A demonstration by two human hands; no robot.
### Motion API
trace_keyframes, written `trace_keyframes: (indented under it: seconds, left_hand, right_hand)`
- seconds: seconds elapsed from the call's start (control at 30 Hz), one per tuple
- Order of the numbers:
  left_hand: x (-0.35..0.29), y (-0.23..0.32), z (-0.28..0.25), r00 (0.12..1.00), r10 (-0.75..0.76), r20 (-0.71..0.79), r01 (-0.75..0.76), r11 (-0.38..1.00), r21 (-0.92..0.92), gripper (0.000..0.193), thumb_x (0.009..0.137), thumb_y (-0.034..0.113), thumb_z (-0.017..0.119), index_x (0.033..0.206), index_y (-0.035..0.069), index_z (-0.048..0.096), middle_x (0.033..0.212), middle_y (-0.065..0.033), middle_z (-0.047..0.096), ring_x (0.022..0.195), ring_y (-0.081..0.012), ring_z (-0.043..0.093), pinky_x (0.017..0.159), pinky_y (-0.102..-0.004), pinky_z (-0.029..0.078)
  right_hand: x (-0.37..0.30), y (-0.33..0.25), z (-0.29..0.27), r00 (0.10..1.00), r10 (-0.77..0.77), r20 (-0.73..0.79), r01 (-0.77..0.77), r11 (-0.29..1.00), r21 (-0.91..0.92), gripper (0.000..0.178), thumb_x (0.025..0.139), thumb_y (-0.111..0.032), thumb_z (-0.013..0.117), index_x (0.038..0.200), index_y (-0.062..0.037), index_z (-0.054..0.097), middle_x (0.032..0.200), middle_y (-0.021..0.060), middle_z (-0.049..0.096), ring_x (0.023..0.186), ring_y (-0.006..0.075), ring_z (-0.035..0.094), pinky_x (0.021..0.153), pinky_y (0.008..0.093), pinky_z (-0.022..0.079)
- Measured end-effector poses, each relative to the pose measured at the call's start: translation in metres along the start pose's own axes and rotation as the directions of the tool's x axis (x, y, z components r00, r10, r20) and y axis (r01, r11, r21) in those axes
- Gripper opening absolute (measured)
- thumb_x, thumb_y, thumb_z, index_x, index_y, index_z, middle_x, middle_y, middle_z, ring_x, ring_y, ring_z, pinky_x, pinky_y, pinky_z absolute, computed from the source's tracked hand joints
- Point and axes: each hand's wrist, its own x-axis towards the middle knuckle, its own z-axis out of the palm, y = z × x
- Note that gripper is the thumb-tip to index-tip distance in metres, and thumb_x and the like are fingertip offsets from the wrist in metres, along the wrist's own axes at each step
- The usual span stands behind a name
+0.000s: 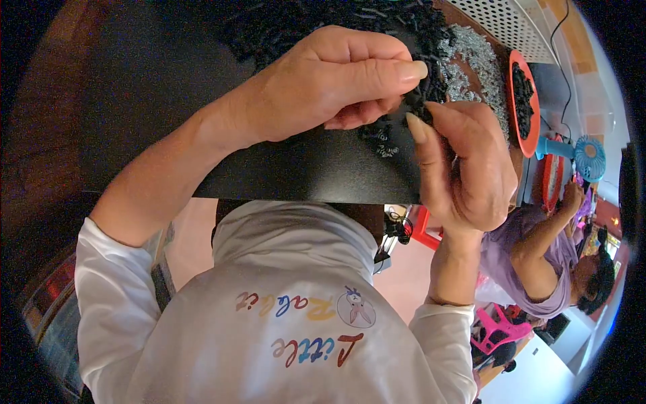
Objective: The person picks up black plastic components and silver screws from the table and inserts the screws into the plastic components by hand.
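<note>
Over the black tabletop, my left hand is closed in a pinch, thumb pressed against the bent index finger. Just to its right and slightly nearer, my right hand pinches with thumb and index fingertips. Between the two sets of fingertips is a small black piece, partly hidden; its exact kind is not clear. Beneath my hands lie a few small silvery coiled pieces. Beyond my left hand spreads a heap of small black pieces.
Small silver metal pieces are piled at the far right, near a white perforated tray. A red-orange dish holds more black pieces. Farther right are a blue fan and a person in a purple top.
</note>
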Motion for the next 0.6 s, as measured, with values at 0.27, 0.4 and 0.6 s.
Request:
trace_keyframes:
  seconds: [0.27,0.4,0.6]
  left_hand:
    - [-0.0011,0.0033,0.0025,1.0,-0.005,-0.007,0.006,0.999,0.054,0.025,0.097,0.027,0.048,0.087,0.005,0.054,0.058,0.0017,0.046,0.047,-0.0039,0.038,0.041,-0.0202,0.029]
    - [0.0,0.0045,0.0014,1.0,-0.007,0.01,0.006,0.996,0.09,0.025,0.096,0.028,0.048,0.088,0.005,0.054,0.058,0.0014,0.046,0.047,-0.0035,0.037,0.041,-0.0201,0.028]
    - [-0.0008,0.0027,0.0034,1.0,-0.012,0.001,0.012,0.998,0.063,0.025,0.096,0.027,0.047,0.088,0.005,0.054,0.057,0.0018,0.045,0.046,-0.0035,0.036,0.041,-0.0201,0.027]
  right_hand:
    - [0.0,0.0013,0.0008,0.999,-0.034,-0.018,0.034,0.999,0.017,0.02,0.07,-0.001,0.075,0.087,-0.0013,0.064,0.074,0.0116,0.061,0.058,0.0244,0.06,0.048,0.0317,0.048]
    - [0.0024,-0.0001,-0.0022,0.999,-0.032,0.02,0.032,0.999,0.021,0.018,0.071,0.003,0.073,0.085,0.0019,0.062,0.072,0.0131,0.061,0.057,0.0222,0.058,0.048,0.0287,0.045]
    - [0.0045,-0.004,-0.005,0.997,-0.064,0.054,0.065,0.998,-0.022,0.016,0.071,0.008,0.071,0.084,0.0052,0.061,0.07,0.014,0.061,0.055,0.019,0.056,0.048,0.025,0.042]
